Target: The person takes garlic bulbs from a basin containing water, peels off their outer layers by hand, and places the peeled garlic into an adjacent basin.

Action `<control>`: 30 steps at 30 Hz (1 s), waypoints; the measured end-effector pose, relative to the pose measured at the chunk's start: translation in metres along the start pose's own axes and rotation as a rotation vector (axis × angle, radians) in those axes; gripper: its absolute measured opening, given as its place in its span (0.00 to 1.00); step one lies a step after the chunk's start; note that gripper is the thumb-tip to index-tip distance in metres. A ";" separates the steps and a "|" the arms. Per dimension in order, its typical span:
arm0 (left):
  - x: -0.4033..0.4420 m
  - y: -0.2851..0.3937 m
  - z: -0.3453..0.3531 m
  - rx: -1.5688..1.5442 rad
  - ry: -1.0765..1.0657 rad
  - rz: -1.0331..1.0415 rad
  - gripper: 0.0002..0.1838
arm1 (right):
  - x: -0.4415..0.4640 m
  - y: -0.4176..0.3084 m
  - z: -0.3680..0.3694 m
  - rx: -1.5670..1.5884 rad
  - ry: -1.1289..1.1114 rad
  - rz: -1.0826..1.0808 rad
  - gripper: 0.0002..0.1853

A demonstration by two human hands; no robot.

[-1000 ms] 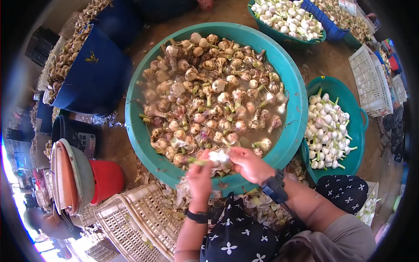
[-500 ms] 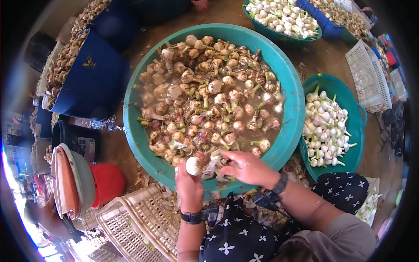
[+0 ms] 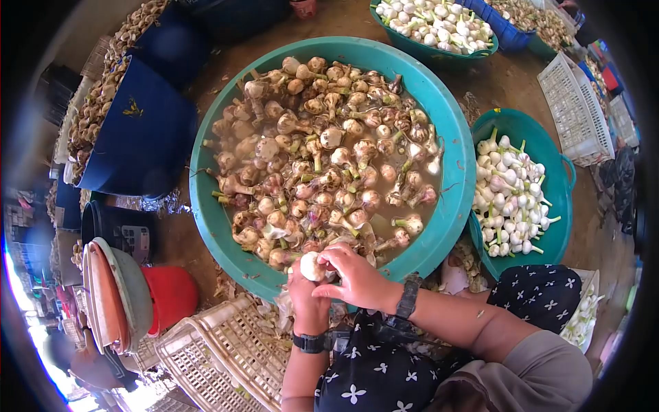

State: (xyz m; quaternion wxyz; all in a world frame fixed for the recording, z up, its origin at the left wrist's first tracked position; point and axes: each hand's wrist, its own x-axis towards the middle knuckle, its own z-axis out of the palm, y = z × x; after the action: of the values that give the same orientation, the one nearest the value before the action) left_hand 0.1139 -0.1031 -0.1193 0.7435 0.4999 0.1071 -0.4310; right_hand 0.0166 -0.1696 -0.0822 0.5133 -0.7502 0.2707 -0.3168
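Closer now, my right hand (image 3: 351,276) touches, maybe pinches (I can't tell), the white bulb (image 3: 313,266) my left hand (image 3: 307,296) grips at the big tub's (image 3: 458,165) near rim, with many brown bulbs (image 3: 331,138) left and a white pile (image 3: 509,199) looking done.

pale label (image 3: 139,237) on dark bucket (image 3: 100,224), print too small to read

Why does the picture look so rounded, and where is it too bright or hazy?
In the head view, a wide, fisheye-like lens probably curves things near the dark border; in the same view, glare burns out the lower left edge, beyond the red bucket, and haze softens the left margin, while the garlic bulb and big green basin look fairly clear.
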 end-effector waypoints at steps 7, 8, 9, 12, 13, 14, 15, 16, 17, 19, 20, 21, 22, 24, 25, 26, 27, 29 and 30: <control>0.027 -0.003 -0.021 0.030 0.112 -0.057 0.12 | -0.009 0.012 -0.017 0.186 -0.483 0.312 0.12; 0.029 0.007 -0.023 -0.001 0.105 -0.013 0.12 | -0.013 0.023 -0.015 0.588 -0.329 0.442 0.12; 0.029 0.013 -0.022 -0.031 0.092 0.027 0.12 | -0.014 0.033 -0.021 0.475 -0.236 0.483 0.13; -0.012 0.038 0.023 0.212 -0.277 0.183 0.19 | -0.007 0.054 -0.038 0.444 0.123 0.675 0.23; -0.032 0.047 0.040 0.350 -0.692 0.240 0.26 | -0.008 0.074 -0.041 0.593 0.364 0.866 0.29; -0.058 0.061 0.065 0.296 -0.889 0.173 0.36 | -0.010 0.097 -0.043 0.740 0.616 1.053 0.36; -0.074 0.069 0.084 0.235 -1.083 0.104 0.46 | -0.011 0.116 -0.047 0.883 0.876 1.231 0.43; -0.069 0.071 0.085 0.284 -1.200 0.128 0.58 | -0.006 0.138 -0.054 1.083 0.970 1.286 0.42; -0.064 0.073 0.091 0.314 -1.135 0.207 0.50 | 0.002 0.159 -0.060 1.294 1.057 1.323 0.42; -0.048 0.066 0.090 0.419 -0.885 0.338 0.39 | 0.000 0.205 -0.058 1.404 1.093 1.251 0.34; -0.037 0.059 0.084 0.487 -0.839 0.398 0.30 | 0.003 0.215 -0.052 1.367 1.238 1.160 0.28; -0.029 0.052 0.078 0.488 -0.853 0.404 0.30 | 0.010 0.213 -0.045 1.323 1.375 1.072 0.22; -0.023 0.045 0.069 0.531 -0.724 0.327 0.29 | 0.011 0.212 -0.044 1.327 1.378 1.069 0.22; -0.005 0.025 0.051 0.653 -0.475 0.183 0.26 | 0.001 0.176 -0.044 1.278 1.050 1.081 0.13; 0.003 0.016 0.042 0.654 -0.456 0.178 0.26 | -0.003 0.150 -0.043 1.249 0.877 1.086 0.10; 0.011 0.010 0.034 0.631 -0.433 0.066 0.26 | -0.005 0.111 -0.046 0.953 0.496 1.005 0.10; 0.010 0.010 0.035 0.605 -0.406 -0.041 0.26 | -0.012 0.085 -0.043 0.739 0.256 0.949 0.11; 0.009 0.011 0.038 0.524 -0.270 -0.144 0.26 | -0.026 0.051 -0.033 0.058 -0.086 0.466 0.11; 0.013 0.010 0.033 0.524 -0.244 -0.216 0.24 | -0.025 0.036 -0.031 -0.128 -0.115 0.276 0.10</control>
State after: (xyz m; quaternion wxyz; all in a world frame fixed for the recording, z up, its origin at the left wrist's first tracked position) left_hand 0.1204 -0.1365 -0.1046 0.5466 0.6048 -0.0449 -0.5774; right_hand -0.0262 -0.1822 -0.1128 0.5180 -0.7538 0.3610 -0.1820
